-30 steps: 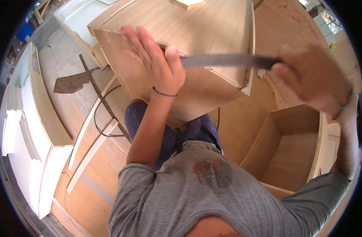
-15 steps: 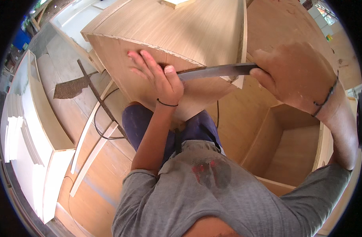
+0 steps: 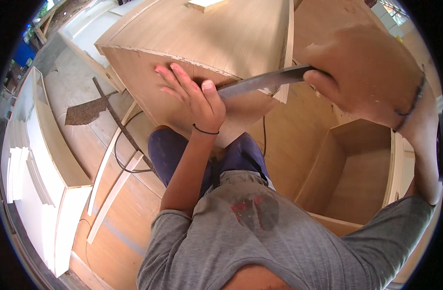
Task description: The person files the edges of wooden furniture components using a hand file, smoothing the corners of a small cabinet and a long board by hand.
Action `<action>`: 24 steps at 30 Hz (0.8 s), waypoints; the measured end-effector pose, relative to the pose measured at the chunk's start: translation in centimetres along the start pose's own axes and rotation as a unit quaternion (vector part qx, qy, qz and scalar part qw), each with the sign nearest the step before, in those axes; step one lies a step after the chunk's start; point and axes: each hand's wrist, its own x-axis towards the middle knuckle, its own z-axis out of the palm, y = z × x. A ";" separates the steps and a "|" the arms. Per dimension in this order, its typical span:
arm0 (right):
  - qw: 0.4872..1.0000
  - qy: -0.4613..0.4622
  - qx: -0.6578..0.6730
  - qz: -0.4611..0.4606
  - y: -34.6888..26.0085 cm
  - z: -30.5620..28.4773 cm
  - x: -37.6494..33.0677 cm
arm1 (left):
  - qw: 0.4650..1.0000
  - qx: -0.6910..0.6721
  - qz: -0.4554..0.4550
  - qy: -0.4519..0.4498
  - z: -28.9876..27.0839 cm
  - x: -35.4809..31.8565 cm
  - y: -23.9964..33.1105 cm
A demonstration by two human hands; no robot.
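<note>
So the right hand (image 3: pixel 366 77) is wrapped around one end of a long flat metal tool (image 3: pixel 265 81), back of the hand facing up, thumb along the near side. The left hand (image 3: pixel 197 101) is pretty much wide open, fingers stretched out and spread a bit, with the tool's other end going in behind the thumb. Can't tell if that hand is actually pinching it or just has a palm on it.

The tool slants across the near edge of a big wooden cabinet (image 3: pixel 226 36), over toward the near right corner, right end a little higher in view. That edge looks rough and chipped. Left fingers are just below it, by the side panel. There's also a small wood block (image 3: pixel 207 5) on the cabinet's top, well back from the near edge.

Past the near right corner, an open wooden box (image 3: pixel 359 179) sits on the floor (image 3: pixel 129 229). Off the cabinet's left side there's a dark strip (image 3: pixel 114 114), a ragged brown scrap (image 3: pixel 86 112), two pale strips (image 3: pixel 116 197) and a looped black cable (image 3: pixel 117 157).
</note>
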 end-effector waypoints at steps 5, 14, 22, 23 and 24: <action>0.999 0.013 0.029 0.006 0.1 1.2 0.0 | 0.999 0.049 -0.005 -0.024 0.0 -0.6 -0.2; 0.994 -0.103 -0.009 0.042 -0.4 -1.0 1.9 | 0.998 0.056 -0.024 -0.019 -1.1 -0.4 -0.1; 0.995 0.007 -0.102 -0.010 -2.0 -1.0 -0.9 | 1.000 -0.022 -0.014 -0.009 -0.2 -2.5 0.3; 0.993 -0.002 -0.120 0.008 -2.4 -1.3 -1.3 | 0.999 -0.036 0.026 0.000 -0.7 -2.0 0.2; 0.992 0.045 -0.121 0.008 -2.4 -0.8 -2.0 | 0.996 -0.052 0.065 0.009 -1.3 -1.4 0.1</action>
